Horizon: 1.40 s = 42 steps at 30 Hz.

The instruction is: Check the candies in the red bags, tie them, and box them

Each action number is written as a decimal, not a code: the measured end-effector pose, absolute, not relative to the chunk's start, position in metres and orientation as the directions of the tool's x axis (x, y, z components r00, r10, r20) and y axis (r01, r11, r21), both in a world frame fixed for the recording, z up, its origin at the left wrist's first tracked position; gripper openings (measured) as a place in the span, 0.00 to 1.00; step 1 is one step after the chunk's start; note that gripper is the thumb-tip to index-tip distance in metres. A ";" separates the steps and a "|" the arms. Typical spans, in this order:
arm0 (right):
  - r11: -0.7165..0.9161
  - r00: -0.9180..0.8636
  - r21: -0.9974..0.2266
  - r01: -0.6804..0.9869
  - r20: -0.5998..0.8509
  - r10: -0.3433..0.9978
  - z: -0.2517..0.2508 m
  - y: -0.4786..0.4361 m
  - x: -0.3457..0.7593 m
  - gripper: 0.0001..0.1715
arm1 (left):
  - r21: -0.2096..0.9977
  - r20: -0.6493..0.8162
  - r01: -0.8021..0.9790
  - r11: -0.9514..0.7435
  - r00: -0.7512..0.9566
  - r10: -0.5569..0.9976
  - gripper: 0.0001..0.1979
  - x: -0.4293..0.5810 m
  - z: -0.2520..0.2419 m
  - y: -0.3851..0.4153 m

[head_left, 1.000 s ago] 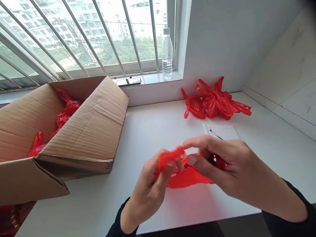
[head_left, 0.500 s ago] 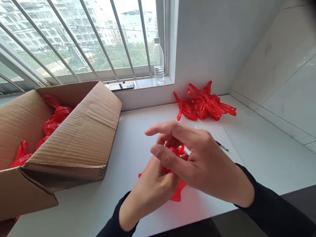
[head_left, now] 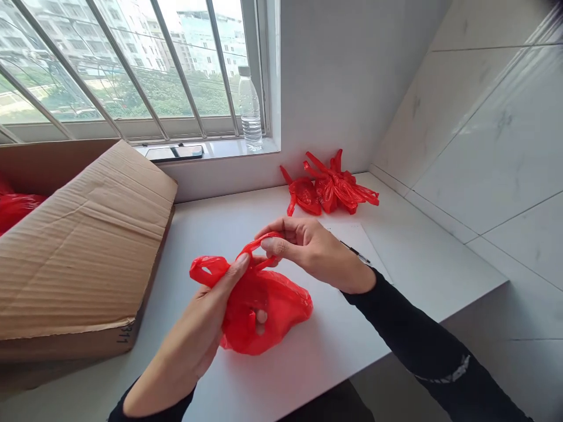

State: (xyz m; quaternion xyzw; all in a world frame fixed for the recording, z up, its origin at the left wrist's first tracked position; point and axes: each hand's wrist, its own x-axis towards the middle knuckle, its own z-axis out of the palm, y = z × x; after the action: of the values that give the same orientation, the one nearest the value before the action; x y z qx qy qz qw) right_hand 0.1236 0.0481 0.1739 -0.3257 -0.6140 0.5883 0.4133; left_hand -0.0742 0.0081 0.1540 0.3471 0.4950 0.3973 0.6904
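A red plastic bag (head_left: 277, 299) is held just above the white table, its body hanging below both hands. My left hand (head_left: 211, 316) grips its neck, thumb on top, with one looped handle sticking out to the left. A fingertip shows through a gap in the bag's side. Pinched in the fingers of my right hand (head_left: 308, 246) is the other handle, stretched up and to the right. Whatever the bag contains cannot be made out.
A cardboard box (head_left: 97, 234) with red bags (head_left: 20, 208) inside stands at the left. Tied red bags (head_left: 334, 187) lie by the wall. Paper (head_left: 373, 252) and a pen (head_left: 355, 251) are right of my hands. A bottle (head_left: 250, 111) and phone (head_left: 176, 153) rest on the sill.
The view has turned right. My hands have moved apart, and the red bag, mostly hidden between them before, now shows with its handles spread. My right fingers have closed on one handle.
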 end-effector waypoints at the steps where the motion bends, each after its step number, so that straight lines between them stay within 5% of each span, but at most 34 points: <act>1: 0.089 -0.436 -0.991 -0.103 0.125 0.891 0.173 0.047 0.123 0.08 | 0.871 -0.398 -0.224 0.437 0.201 0.895 0.17 -0.076 0.155 0.008; 8: 0.087 -0.400 -0.991 -0.102 0.121 0.909 0.163 0.043 0.129 0.07 | 0.904 -0.278 -0.253 0.345 0.266 0.923 0.11 -0.083 0.157 0.014; 12: 0.121 -0.461 -0.993 -0.006 0.110 0.881 0.161 0.038 0.132 0.19 | 0.954 -0.240 -0.109 0.280 0.286 0.928 0.07 -0.083 0.158 0.017; 16: 0.324 -0.468 -0.941 0.093 0.246 0.849 0.159 0.035 0.127 0.16 | 0.990 -0.136 0.025 0.137 0.386 0.913 0.03 -0.082 0.161 0.011; 19: 0.245 -0.573 -0.968 0.057 0.169 0.802 0.152 0.036 0.121 0.22 | 0.990 -0.020 0.133 -0.037 0.405 0.914 0.11 -0.082 0.161 0.006; 21: 0.175 -0.581 -0.983 0.058 0.110 0.807 0.144 0.038 0.118 0.22 | 0.937 0.099 0.281 -0.208 0.358 0.928 0.17 -0.084 0.156 0.003; 27: -0.041 -0.628 -0.999 0.026 -0.048 0.777 0.120 0.040 0.110 0.18 | 0.490 0.606 0.621 -0.612 0.262 0.751 0.24 -0.087 0.122 -0.002; 33: -0.069 -0.683 -0.997 -0.039 -0.024 0.730 0.112 0.039 0.108 0.16 | 0.339 0.707 0.637 -0.692 0.313 0.634 0.20 -0.091 0.106 -0.003; 38: 0.048 -0.589 -0.999 -0.005 0.042 0.807 0.116 0.037 0.108 0.14 | 0.330 0.727 0.670 -0.666 0.270 0.632 0.18 -0.095 0.104 -0.003; 42: -0.040 -0.678 -0.998 -0.044 0.000 0.735 0.114 0.036 0.105 0.14 | 0.348 0.735 0.678 -0.648 0.232 0.637 0.16 -0.094 0.098 -0.001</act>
State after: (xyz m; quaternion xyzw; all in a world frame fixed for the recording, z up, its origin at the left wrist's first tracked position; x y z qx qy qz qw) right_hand 0.1048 0.0360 0.1144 -0.2752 -0.6281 0.6667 0.2922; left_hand -0.0937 -0.0012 0.0984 0.7847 0.4190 0.4564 -0.0219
